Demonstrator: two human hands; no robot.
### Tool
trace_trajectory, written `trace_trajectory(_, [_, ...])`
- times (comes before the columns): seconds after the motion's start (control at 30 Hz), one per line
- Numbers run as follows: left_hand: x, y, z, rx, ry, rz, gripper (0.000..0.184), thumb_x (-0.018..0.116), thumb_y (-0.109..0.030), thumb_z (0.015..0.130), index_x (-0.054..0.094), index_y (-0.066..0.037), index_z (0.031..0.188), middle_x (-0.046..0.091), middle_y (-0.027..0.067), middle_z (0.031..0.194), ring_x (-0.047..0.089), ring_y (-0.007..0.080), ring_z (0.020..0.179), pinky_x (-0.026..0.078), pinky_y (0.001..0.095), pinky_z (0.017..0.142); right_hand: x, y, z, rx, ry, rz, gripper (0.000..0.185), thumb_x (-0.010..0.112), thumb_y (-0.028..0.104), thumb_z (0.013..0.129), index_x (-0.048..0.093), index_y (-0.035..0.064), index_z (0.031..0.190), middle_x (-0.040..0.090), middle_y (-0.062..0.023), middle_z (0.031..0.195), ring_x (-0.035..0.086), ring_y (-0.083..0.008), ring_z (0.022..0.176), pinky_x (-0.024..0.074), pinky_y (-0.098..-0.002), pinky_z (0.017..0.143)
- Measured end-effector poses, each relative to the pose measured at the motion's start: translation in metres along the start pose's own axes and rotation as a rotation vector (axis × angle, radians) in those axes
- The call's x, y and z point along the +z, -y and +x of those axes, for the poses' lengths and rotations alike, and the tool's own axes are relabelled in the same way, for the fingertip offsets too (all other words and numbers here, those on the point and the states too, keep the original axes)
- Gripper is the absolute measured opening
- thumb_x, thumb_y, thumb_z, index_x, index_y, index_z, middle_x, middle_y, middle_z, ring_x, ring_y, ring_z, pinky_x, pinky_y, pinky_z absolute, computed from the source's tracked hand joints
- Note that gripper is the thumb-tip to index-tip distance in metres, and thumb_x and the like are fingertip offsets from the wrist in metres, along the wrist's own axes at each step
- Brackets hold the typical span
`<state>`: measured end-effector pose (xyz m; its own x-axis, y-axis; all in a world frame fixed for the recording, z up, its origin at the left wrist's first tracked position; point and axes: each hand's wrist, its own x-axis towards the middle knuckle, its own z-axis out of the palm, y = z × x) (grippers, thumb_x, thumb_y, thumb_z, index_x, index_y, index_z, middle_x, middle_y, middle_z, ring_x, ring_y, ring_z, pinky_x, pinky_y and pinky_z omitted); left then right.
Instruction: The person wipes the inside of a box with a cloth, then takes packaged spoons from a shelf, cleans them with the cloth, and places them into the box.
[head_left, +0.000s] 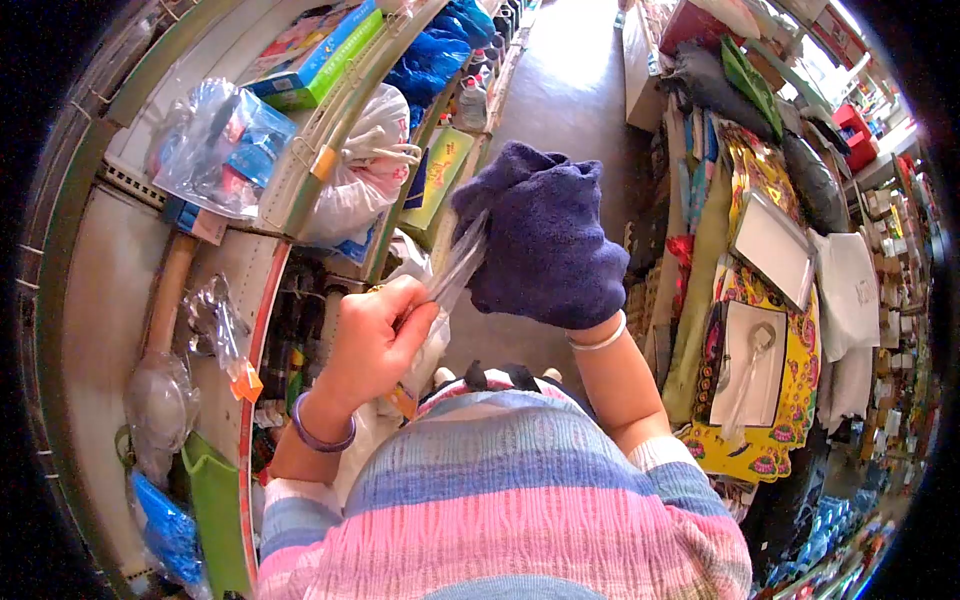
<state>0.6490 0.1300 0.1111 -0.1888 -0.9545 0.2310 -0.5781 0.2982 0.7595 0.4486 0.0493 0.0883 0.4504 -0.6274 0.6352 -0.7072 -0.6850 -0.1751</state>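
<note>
My left hand [385,325] is closed in a pinch on a strip of clear plastic [462,268], probably part of a bag. The plastic runs up and right from my fingers and meets a dark navy towel-like cloth [545,240]. That cloth is bunched over my right hand and covers it down to the wrist [600,334], where a pale bangle shows. Its folds hide my right fingers, so their grip does not show. Both hands are in front of my body, above the aisle floor.
On the left are shelves [325,165] with a boxed item [315,60], plastic-wrapped goods and a white cloth bag [365,165]. To the right, a yellow patterned cloth [780,400] lies under a framed tray [775,250] and a wrapped ladle [755,365]. An aisle floor [560,90] runs ahead.
</note>
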Motion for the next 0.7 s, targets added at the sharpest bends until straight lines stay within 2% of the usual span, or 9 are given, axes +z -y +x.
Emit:
trace_trajectory(0.03, [-0.001, -0.001, 0.0, -0.01, 0.003, 0.012, 0.007, 0.06, -0.001, 0.078, 0.055, 0.0, 0.074, 0.047, 0.0017, 0.054, 0.039, 0.0049, 0.049, 0.031, 0.0226, 0.045, -0.009, 0.004, 0.006, 0.0, 0.01, -0.034, 0.04, 0.062, 0.026, 0.061, 0.059, 0.0077, 0.096, 0.055, -0.0142, 0.088, 0.051, -0.0326, 0.089, 0.0337, -0.0443, 0.079])
trace_trajectory(0.1, [-0.001, 0.0, -0.001, -0.009, -0.002, -0.021, 0.007, 0.06, -0.001, 0.079, 0.055, 0.0, 0.074, 0.046, 0.0009, 0.054, 0.039, 0.0046, 0.049, 0.031, 0.0228, 0.044, -0.013, 0.007, 0.009, 0.004, -0.002, -0.098, 0.035, 0.057, 0.02, 0.062, 0.058, 0.0085, 0.095, 0.055, -0.0116, 0.083, 0.052, -0.0298, 0.083, 0.0365, -0.0418, 0.068])
trace_trajectory(0.33, [-0.002, 0.003, -0.001, -0.018, -0.013, -0.043, 0.009, 0.057, -0.002, 0.081, 0.055, -0.001, 0.073, 0.046, -0.0035, 0.054, 0.036, 0.0027, 0.049, 0.027, 0.0218, 0.043, -0.01, -0.002, 0.01, 0.018, -0.194, -0.166, 0.034, 0.063, 0.021, 0.055, 0.06, 0.0112, 0.087, 0.055, -0.0084, 0.07, 0.053, -0.0294, 0.067, 0.0383, -0.0409, 0.058])
trace_trajectory(0.43, [-0.011, 0.012, -0.007, -0.251, -0.026, -0.165, 0.009, 0.06, -0.004, 0.08, 0.057, 0.0, 0.073, 0.055, 0.0019, 0.057, 0.048, 0.0065, 0.047, 0.035, 0.0244, 0.044, -0.041, -0.012, 0.019, 0.105, -0.029, -0.137, 0.034, 0.065, 0.021, 0.054, 0.062, 0.013, 0.087, 0.055, -0.0093, 0.073, 0.054, -0.0311, 0.069, 0.041, -0.0409, 0.06])
trace_trajectory(0.47, [-0.01, 0.015, -0.008, -0.26, -0.088, -0.251, 0.012, 0.059, -0.006, 0.084, 0.057, -0.001, 0.074, 0.053, -0.0034, 0.058, 0.045, 0.0014, 0.05, 0.032, 0.0205, 0.044, -0.038, -0.014, 0.017, 0.147, -0.024, -0.025, 0.033, 0.066, 0.02, 0.055, 0.063, 0.0131, 0.087, 0.056, -0.0097, 0.076, 0.054, -0.032, 0.071, 0.0419, -0.0414, 0.062])
trace_trajectory(0.57, [0.004, 0.015, -0.005, -0.272, -0.173, -0.519, 0.011, 0.058, -0.008, 0.087, 0.057, -0.003, 0.077, 0.052, -0.0036, 0.057, 0.044, 0.0013, 0.049, 0.032, 0.0186, 0.044, -0.009, -0.015, -0.002, 0.258, -0.102, 0.337, 0.035, 0.065, 0.017, 0.058, 0.061, 0.0117, 0.093, 0.057, -0.0113, 0.088, 0.055, -0.0347, 0.078, 0.0435, -0.0426, 0.067])
trace_trajectory(0.67, [0.021, 0.011, -0.003, -0.258, -0.158, -0.597, 0.01, 0.057, -0.009, 0.088, 0.056, -0.003, 0.079, 0.052, -0.0031, 0.057, 0.044, 0.001, 0.049, 0.031, 0.0175, 0.044, -0.008, 0.014, -0.001, 0.202, 0.02, 0.374, 0.042, 0.064, 0.014, 0.064, 0.057, 0.0079, 0.104, 0.056, -0.0136, 0.103, 0.053, -0.0373, 0.088, 0.0438, -0.0428, 0.074])
trace_trajectory(0.7, [0.026, 0.012, -0.003, -0.257, -0.151, -0.627, 0.011, 0.057, -0.009, 0.088, 0.056, -0.003, 0.079, 0.052, -0.0028, 0.057, 0.044, 0.0011, 0.048, 0.031, 0.0177, 0.044, -0.005, 0.015, -0.003, 0.171, -0.009, 0.34, 0.042, 0.064, 0.015, 0.064, 0.056, 0.0071, 0.104, 0.056, -0.0142, 0.103, 0.053, -0.0376, 0.089, 0.0439, -0.0426, 0.073])
